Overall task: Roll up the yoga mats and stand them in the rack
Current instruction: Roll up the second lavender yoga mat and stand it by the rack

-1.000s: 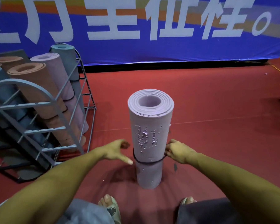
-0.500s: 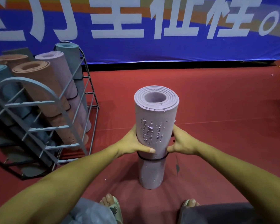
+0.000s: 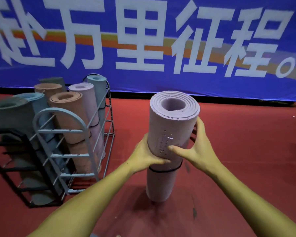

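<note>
Gripping the upright lilac mat (image 3: 169, 134) between my left hand (image 3: 143, 156) and right hand (image 3: 197, 151), I note the rack (image 3: 67, 132) lies left, nearer my left hand.

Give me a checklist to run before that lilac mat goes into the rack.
1. Grip: left hand and right hand both wrap the lilac mat: ok.
2. Roll secured: black band circles it below the hands: ok.
3. Roll upright: ok.
4. Clear of the red floor: cannot tell.
5. Free slot in the rack: cannot tell; rolled mats fill what shows.
6. Path to the rack unobstructed: ok.
</note>
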`<state>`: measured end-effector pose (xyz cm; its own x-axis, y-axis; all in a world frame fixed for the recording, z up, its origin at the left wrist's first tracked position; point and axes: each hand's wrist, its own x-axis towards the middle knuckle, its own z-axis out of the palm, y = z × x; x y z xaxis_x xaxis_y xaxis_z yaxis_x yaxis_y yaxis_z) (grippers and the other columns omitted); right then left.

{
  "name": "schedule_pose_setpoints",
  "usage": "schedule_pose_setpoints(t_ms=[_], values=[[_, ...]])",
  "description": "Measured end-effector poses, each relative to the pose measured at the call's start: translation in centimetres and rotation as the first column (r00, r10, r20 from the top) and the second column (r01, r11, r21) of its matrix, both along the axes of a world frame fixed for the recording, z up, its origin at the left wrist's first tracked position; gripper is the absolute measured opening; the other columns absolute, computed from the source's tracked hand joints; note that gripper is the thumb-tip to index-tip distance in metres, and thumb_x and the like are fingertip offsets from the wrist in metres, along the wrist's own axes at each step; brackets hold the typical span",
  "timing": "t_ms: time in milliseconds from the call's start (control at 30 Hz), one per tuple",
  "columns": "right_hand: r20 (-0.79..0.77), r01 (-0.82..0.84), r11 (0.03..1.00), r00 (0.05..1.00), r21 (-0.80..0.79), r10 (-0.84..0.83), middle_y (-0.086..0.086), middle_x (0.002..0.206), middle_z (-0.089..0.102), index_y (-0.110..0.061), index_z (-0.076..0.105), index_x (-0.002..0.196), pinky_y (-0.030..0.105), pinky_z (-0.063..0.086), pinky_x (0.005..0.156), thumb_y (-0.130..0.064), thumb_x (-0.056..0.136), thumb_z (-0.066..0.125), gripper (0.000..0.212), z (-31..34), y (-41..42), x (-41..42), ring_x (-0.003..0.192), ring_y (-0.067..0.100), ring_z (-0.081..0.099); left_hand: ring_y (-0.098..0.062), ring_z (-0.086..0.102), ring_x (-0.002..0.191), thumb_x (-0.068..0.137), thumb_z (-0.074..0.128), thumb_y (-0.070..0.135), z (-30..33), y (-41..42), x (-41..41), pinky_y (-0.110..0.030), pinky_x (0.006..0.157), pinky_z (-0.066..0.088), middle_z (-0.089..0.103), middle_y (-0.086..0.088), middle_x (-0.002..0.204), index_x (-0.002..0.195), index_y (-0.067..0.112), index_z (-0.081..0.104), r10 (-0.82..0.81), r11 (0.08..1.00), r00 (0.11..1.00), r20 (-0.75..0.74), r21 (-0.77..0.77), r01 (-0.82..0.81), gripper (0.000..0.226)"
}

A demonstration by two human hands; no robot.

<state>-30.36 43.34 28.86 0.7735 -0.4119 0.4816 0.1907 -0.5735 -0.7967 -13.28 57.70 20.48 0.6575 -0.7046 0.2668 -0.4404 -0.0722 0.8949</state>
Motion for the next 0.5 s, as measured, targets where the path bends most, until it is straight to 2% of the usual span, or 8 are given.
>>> schedule_pose_setpoints(t_ms=[100,167,233,333,400,433,467,500], values=[[0.091,-0.036,0.995,0.995,-0.094,0.045,-0.014,0.158,0.043,-0.032,0.022,0.161,0.031,0.048,0.111,-0.016,0.068,0.099,0.122,4.1,2.9,2.9,0.142,0.006,0.048,-0.009,0.070,0.113,0.044,0.105,0.033,3.2,2.7,2.2,-0.042,0.090,0.061,0.074,0.012,0.120,0.130,0.031,0.058,0.120,0.992,0.992,0.041,-0.049,-0.118,0.098],[0.115,-0.033,0.982,0.992,-0.188,0.056,-0.012,0.165,0.029,-0.036,0.010,0.165,0.043,0.050,0.111,-0.029,0.066,0.099,0.134,7.0,5.2,5.0,0.145,0.009,0.044,-0.004,0.069,0.108,0.049,0.096,0.040,5.9,5.0,3.6,-0.032,0.085,0.059,0.073,0.015,0.117,0.131,0.028,0.061,0.187,0.980,0.976,0.115,-0.087,-0.178,0.090],[0.145,-0.045,0.958,0.985,-0.283,0.090,-0.013,0.168,0.022,-0.037,0.002,0.166,0.047,0.052,0.108,-0.040,0.065,0.096,0.138,9.7,7.9,7.0,0.146,0.010,0.042,-0.001,0.067,0.112,0.053,0.092,0.048,8.5,7.5,5.2,-0.027,0.087,0.056,0.071,0.014,0.121,0.135,0.022,0.064,0.238,0.969,0.952,0.194,-0.118,-0.218,0.090],[0.215,-0.075,0.928,0.963,-0.366,0.163,-0.015,0.166,0.021,-0.032,0.000,0.167,0.045,0.049,0.111,-0.042,0.066,0.095,0.139,13.5,12.1,9.7,0.151,0.010,0.035,-0.007,0.069,0.114,0.062,0.091,0.045,12.5,11.9,6.7,-0.026,0.086,0.055,0.074,0.007,0.122,0.135,0.013,0.065,0.328,0.940,0.916,0.231,-0.181,-0.290,0.084],[0.253,-0.085,0.918,0.948,-0.387,0.194,-0.018,0.160,0.023,-0.031,0.000,0.167,0.038,0.046,0.110,-0.047,0.064,0.095,0.141,16.2,14.7,11.1,0.150,0.006,0.033,-0.012,0.073,0.106,0.086,0.082,0.028,15.6,14.3,6.8,-0.030,0.079,0.060,0.078,0.006,0.113,0.130,0.018,0.066,0.394,0.911,0.881,0.260,-0.238,-0.338,0.048],[0.271,-0.087,0.915,0.940,-0.395,0.206,-0.016,0.160,0.024,-0.031,0.000,0.167,0.039,0.047,0.108,-0.050,0.063,0.095,0.141,17.6,15.9,11.6,0.149,0.007,0.035,-0.015,0.075,0.101,0.099,0.067,0.015,17.5,15.1,6.3,-0.032,0.074,0.062,0.079,0.003,0.108,0.125,0.016,0.067,0.402,0.900,0.880,0.254,-0.287,-0.328,0.026],[0.295,-0.080,0.909,0.931,-0.409,0.215,-0.012,0.162,0.025,-0.030,0.001,0.167,0.040,0.048,0.106,-0.051,0.063,0.095,0.141,19.1,17.0,12.0,0.148,0.010,0.036,-0.016,0.076,0.097,0.105,0.054,0.004,19.0,15.9,6.2,-0.033,0.069,0.063,0.080,-0.001,0.105,0.124,0.010,0.067,0.376,0.901,0.902,0.211,-0.313,-0.302,0.023],[0.321,-0.070,0.902,0.920,-0.426,0.223,-0.008,0.164,0.025,-0.027,0.002,0.167,0.041,0.049,0.105,-0.050,0.064,0.096,0.141,20.5,18.1,12.4,0.148,0.011,0.036,-0.014,0.076,0.095,0.103,0.053,-0.005,20.7,17.0,6.1,-0.031,0.067,0.062,0.080,-0.003,0.102,0.125,0.004,0.065,0.395,0.889,0.892,0.220,-0.335,-0.311,0.027]])
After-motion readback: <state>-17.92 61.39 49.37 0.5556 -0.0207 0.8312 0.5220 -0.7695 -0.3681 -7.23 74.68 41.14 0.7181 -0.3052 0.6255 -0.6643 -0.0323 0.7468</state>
